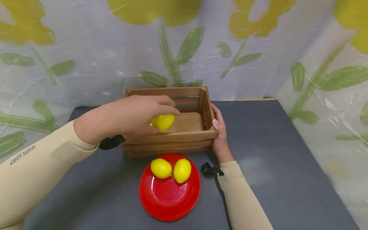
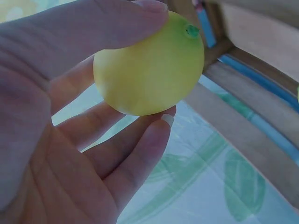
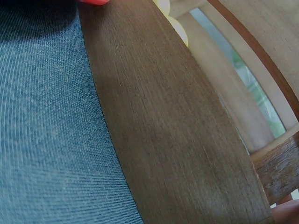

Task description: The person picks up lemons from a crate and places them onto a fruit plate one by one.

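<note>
My left hand [image 1: 138, 111] is over the left part of a slatted wooden crate [image 1: 169, 136]. It holds a yellow lemon [image 1: 163, 122] between thumb and fingers; in the left wrist view the lemon [image 2: 149, 70] shows a green stem end. My right hand [image 1: 220, 135] grips the crate's right end, thumb at the front corner and fingers along the side. In front of the crate, two more lemons lie side by side on a red plate [image 1: 169, 209]: a left lemon [image 1: 161, 168] and a right lemon [image 1: 182, 171]. My left hand hides part of the crate's inside.
The crate and plate stand on a dark grey table [image 1: 256, 153]. Behind the table hangs a pale sheet [image 1: 115, 60] with painted yellow flowers and green leaves. In the right wrist view, yellow rounded shapes [image 3: 178, 32] show past the crate's wall, partly hidden.
</note>
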Tool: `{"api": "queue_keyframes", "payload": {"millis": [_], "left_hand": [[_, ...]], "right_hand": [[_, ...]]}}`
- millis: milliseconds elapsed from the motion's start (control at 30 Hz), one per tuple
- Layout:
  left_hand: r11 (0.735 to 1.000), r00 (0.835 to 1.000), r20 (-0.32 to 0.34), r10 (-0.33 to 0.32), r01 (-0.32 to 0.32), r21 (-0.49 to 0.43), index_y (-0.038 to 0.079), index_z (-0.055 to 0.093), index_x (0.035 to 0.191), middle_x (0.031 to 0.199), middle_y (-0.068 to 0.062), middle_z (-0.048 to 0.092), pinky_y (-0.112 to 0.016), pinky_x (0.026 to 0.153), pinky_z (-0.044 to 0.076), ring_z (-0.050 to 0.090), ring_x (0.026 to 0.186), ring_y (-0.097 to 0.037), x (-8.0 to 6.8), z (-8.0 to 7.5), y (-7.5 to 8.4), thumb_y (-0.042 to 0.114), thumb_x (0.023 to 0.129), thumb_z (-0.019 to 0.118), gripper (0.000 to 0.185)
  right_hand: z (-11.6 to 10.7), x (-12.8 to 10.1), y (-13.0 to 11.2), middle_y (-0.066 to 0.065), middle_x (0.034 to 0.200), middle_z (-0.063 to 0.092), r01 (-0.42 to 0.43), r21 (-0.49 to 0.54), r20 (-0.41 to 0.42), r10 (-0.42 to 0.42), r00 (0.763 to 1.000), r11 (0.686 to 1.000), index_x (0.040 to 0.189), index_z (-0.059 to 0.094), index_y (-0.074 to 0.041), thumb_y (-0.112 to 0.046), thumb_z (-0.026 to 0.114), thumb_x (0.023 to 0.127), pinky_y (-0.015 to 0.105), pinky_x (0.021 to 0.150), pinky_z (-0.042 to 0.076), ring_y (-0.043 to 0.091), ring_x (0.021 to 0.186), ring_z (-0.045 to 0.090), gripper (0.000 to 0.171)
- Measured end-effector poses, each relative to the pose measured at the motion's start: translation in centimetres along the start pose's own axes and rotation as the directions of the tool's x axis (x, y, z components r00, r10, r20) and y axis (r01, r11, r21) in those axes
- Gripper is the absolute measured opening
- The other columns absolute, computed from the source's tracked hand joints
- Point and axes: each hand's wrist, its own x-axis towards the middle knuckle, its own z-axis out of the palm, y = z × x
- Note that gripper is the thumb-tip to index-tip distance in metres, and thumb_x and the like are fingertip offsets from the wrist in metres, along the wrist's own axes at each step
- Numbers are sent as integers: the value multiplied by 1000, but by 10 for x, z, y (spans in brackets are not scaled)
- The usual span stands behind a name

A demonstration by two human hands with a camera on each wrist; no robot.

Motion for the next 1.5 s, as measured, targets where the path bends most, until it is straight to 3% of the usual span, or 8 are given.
{"api": "queue_keyframes", "payload": {"millis": [233, 367, 500, 700, 1000, 1200, 1333, 1500], "left_hand": [[990, 992, -16, 129, -128, 64, 28, 66, 147, 146, -2, 63, -43, 92, 66, 69, 122, -23, -12, 12, 30, 22, 85, 93, 68], [981, 982, 26, 186, -187, 41, 27, 66, 149, 146, -1, 62, -39, 94, 65, 67, 125, -22, -14, 25, 45, 22, 88, 90, 66], [975, 972, 77, 220, -221, 6, 28, 64, 150, 150, 0, 60, -37, 98, 63, 66, 126, -22, -15, 46, 56, 21, 90, 88, 65], [956, 953, 86, 292, -293, 5, 31, 66, 147, 146, 4, 62, -33, 97, 61, 64, 117, -17, -16, 84, 69, 18, 86, 88, 66], [914, 915, 151, 375, -392, 108, 35, 62, 148, 149, 6, 63, -34, 106, 58, 62, 128, -16, -13, 121, 87, 35, 78, 98, 79], [881, 887, 167, 431, -454, 136, 36, 63, 148, 148, 7, 64, -33, 110, 56, 62, 127, -14, -10, 134, 91, 42, 76, 99, 81], [867, 877, 165, 451, -474, 154, 36, 63, 147, 148, 8, 64, -33, 112, 54, 63, 129, -14, -9, 138, 93, 44, 75, 99, 82], [833, 868, 124, 481, -496, 244, 36, 65, 143, 144, 8, 66, -33, 114, 51, 64, 125, -14, -6, 144, 99, 45, 78, 97, 74]], "right_hand": [[0, 0, 0, -2, 165, 43, 0, -26, 14, 1, 1000, 1000, 164, 45, -29, -48, 41, 94, 54, 118, 32, 28, 145, 42, 73], [0, 1, -3, -2, 164, 44, 2, -24, 18, -1, 1000, 1000, 163, 45, -30, -49, 41, 93, 56, 119, 32, 31, 145, 43, 72], [1, 3, -5, -3, 163, 45, 7, -30, 19, -7, 1000, 1000, 163, 45, -30, -50, 40, 93, 56, 119, 32, 31, 144, 43, 73], [2, 6, -2, -1, 163, 46, 11, -14, 17, -11, 1000, 1000, 163, 45, -28, -51, 43, 91, 51, 117, 34, 29, 144, 44, 76], [0, 4, -3, -1, 164, 44, 12, -39, 13, -12, 1000, 999, 163, 45, -29, -51, 41, 93, 55, 119, 32, 28, 144, 43, 74], [1, 6, -2, -2, 165, 44, 21, -48, 7, -21, 1000, 999, 163, 45, -30, -51, 40, 93, 56, 119, 32, 27, 145, 43, 73], [2, 6, -1, -1, 165, 45, 27, -33, 17, -26, 1000, 999, 164, 45, -27, -50, 41, 93, 54, 119, 33, 27, 144, 44, 75], [1, 4, -1, 3, 165, 45, 31, -16, 2, -31, 1000, 999, 164, 45, -23, -48, 42, 92, 51, 117, 33, 29, 143, 44, 76]]}}
